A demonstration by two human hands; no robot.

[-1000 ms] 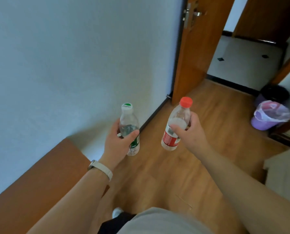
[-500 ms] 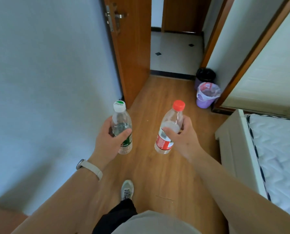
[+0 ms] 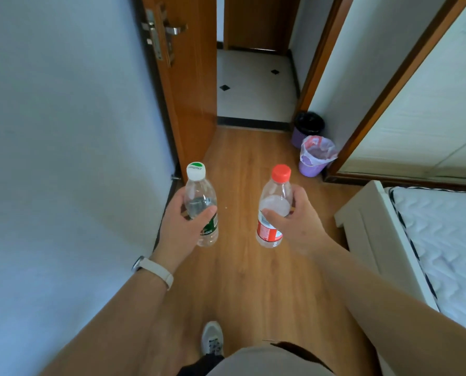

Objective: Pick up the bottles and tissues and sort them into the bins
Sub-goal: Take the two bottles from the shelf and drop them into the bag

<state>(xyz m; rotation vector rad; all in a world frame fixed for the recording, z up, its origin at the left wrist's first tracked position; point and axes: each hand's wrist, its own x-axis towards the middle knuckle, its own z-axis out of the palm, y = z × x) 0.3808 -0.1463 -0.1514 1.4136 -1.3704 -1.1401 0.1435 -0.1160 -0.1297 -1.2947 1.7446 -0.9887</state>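
My left hand (image 3: pixel 184 229) grips a clear bottle with a white cap and green label (image 3: pixel 200 196), held upright. A clear bottle with a red cap and red label (image 3: pixel 274 204) stands upright in my right hand (image 3: pixel 299 223). Ahead on the right, by the wall, sit two purple bins: the near one (image 3: pixel 312 166) has a pale pink liner, the far one (image 3: pixel 306 128) a black liner. Both hands are well short of the bins. No tissues are in view.
A white wall runs along the left. An open wooden door (image 3: pixel 191 85) leads to a tiled hallway (image 3: pixel 253 85). A white bed frame with mattress (image 3: pixel 427 240) is at the right. My shoe (image 3: pixel 212 339) stands on the wooden floor (image 3: pixel 253 280).
The view has turned right and moved forward along the floor; the bins have come closer and nearer the centre. Both hands keep holding their bottles in the same way.
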